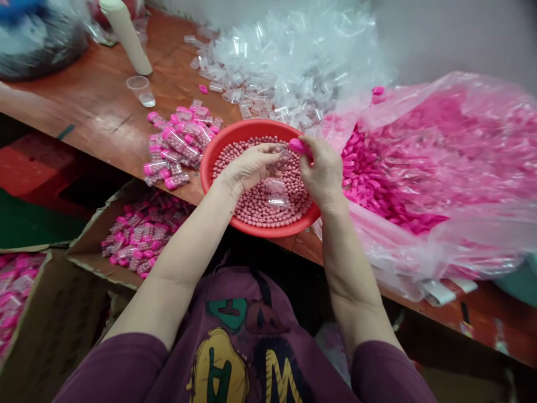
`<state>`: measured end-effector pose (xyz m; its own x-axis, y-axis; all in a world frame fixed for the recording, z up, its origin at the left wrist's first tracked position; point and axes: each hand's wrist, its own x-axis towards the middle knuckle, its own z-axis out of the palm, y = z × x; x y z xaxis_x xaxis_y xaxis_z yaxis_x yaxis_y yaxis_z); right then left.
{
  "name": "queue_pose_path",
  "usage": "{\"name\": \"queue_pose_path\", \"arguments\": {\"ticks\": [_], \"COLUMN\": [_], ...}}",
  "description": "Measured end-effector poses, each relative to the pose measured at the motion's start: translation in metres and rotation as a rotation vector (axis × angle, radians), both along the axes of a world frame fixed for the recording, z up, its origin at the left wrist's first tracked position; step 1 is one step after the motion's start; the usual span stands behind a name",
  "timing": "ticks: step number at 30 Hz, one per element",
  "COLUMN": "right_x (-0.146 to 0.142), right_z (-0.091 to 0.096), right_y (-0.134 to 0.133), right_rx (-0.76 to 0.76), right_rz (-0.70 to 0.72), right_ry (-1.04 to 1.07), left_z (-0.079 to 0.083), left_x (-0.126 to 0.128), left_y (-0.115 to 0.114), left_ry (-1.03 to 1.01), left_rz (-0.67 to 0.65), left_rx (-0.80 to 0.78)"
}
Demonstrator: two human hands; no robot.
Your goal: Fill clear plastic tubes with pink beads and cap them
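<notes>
A red bowl (218,150) full of small pink balls (260,207) sits at the table's front edge. My left hand (247,167) hovers over the balls, fingers curled round a small clear plastic tube (282,158). My right hand (321,170) is just to its right, pinching a pink cap (298,145) close to the tube's end. Another clear tube (277,193) lies on the balls under my hands.
Filled, capped tubes (178,144) are piled left of the bowl. Empty clear tubes (289,61) heap behind it. A clear bag of pink caps (423,168) fills the right. A cardboard box (140,232) of finished tubes stands below the table. A small cup (141,89) and white bottle (126,36) stand far left.
</notes>
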<state>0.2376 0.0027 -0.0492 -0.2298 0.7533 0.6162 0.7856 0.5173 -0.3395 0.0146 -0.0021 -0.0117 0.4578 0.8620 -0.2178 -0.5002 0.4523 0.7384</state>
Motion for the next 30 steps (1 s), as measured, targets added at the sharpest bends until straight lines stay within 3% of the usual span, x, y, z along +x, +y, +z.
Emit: {"name": "queue_pose_path", "arguments": {"ticks": [3,8,13,19,30], "right_x": [-0.024,-0.026,-0.03,-0.05,-0.051], "right_z": [-0.004,-0.005,0.005,0.016,0.014], "right_y": [0.005,0.004,-0.004,-0.009,-0.006], "right_rx": [0.013,-0.047,-0.162,-0.127,-0.038], "right_rz": [0.065,0.163,0.044,-0.02,0.152], "right_ry": [0.04,0.247,0.485,0.356,0.277], "left_z": [-0.002,-0.003,0.004,0.007,0.01], "left_x": [0.001,0.003,0.006,0.007,0.01], "left_y": [0.003,0.005,-0.002,-0.004,-0.008], "left_ry": [0.0,0.051,0.1,0.101,0.197], "left_rz": [0.003,0.073,0.079,0.139,0.315], "left_rx": [-0.02,-0.009,0.009,0.016,0.101]}}
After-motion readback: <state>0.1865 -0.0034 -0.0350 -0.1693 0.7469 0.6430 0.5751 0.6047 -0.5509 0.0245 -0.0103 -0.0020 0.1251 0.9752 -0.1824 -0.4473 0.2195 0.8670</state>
